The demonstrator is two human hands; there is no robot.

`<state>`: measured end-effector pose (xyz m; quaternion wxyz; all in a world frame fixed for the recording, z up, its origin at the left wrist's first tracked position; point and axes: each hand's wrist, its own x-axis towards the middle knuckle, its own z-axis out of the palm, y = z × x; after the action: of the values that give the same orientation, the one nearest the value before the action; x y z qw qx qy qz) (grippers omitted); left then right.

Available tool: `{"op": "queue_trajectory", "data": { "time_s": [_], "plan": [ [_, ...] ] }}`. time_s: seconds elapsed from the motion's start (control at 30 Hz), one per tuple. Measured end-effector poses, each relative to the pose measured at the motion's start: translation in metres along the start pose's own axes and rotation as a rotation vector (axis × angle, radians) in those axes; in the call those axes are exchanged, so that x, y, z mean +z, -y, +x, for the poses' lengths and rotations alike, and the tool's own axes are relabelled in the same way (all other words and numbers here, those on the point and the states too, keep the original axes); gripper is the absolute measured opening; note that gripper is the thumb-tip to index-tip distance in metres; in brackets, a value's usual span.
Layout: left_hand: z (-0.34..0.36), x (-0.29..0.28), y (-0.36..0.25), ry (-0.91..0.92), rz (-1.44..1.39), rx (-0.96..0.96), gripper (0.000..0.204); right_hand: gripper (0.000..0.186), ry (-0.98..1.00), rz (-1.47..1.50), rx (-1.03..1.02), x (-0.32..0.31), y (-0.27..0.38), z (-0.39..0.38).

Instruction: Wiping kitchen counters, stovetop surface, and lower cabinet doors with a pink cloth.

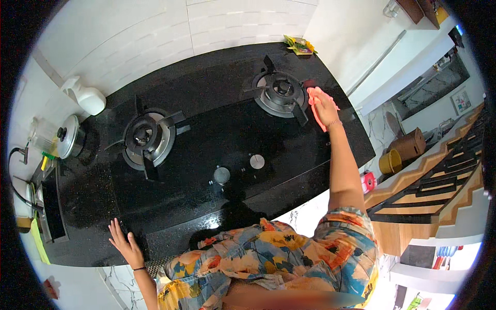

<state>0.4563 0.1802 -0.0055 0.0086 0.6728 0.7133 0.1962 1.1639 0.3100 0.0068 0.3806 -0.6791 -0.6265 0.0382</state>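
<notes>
Right hand (325,107) reaches out palm down, its fingers lightly bent over a crumpled, soft pink cloth (314,109), holding it against the glossy black surface (85,230); the underside of the grip is hidden. The pink cloth lies just beside the right round metal burner with black prongs (282,89), between it and the right edge. Left hand (125,245) is open, fingers slightly spread, palm down near the front left edge with nothing seen in it, probably a brace for the lean. For good wiping, the cloth would best be opened flat under the palm, with even pressure and overlapping strokes along that narrow strip. One prong points toward the cloth, so working around it rather than across should avoid snagging. A light touch suits the round grey knob (221,175) and the round silvery knob (257,161), lest either turn. Pale specks dot the surface near the left round metal burner with black prongs (146,138); whether drops or crumbs, I cannot tell.
</notes>
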Motion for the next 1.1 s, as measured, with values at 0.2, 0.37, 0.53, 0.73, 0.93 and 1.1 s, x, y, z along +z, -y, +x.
{"op": "queue_trajectory", "data": {
  "time_s": [0.2, 0.37, 0.53, 0.73, 0.93, 1.1],
  "plan": [
    [-0.007, -0.002, 0.003, -0.036, 0.06, -0.016, 0.053, 0.035, -0.012, -0.334, 0.303, 0.013, -0.024, 0.027],
    [-0.003, 0.0, 0.005, -0.04, 0.058, -0.015, 0.052, 0.039, 0.011, -0.443, 0.077, 0.017, -0.02, -0.001],
    [-0.003, -0.002, 0.004, -0.032, 0.03, 0.017, 0.05, 0.042, 0.188, -0.267, 0.25, -0.017, -0.015, -0.039],
    [-0.002, -0.002, 0.002, -0.009, -0.077, 0.07, 0.048, 0.037, -0.044, -0.405, 0.229, -0.014, 0.041, -0.082],
    [0.001, 0.001, 0.005, 0.084, -0.197, 0.1, 0.046, 0.042, -0.081, -0.279, 0.083, 0.021, 0.169, -0.179],
    [0.002, -0.001, 0.003, 0.064, -0.266, 0.121, 0.047, 0.045, -0.031, -0.192, -0.358, 0.043, 0.247, -0.24]
  ]
}}
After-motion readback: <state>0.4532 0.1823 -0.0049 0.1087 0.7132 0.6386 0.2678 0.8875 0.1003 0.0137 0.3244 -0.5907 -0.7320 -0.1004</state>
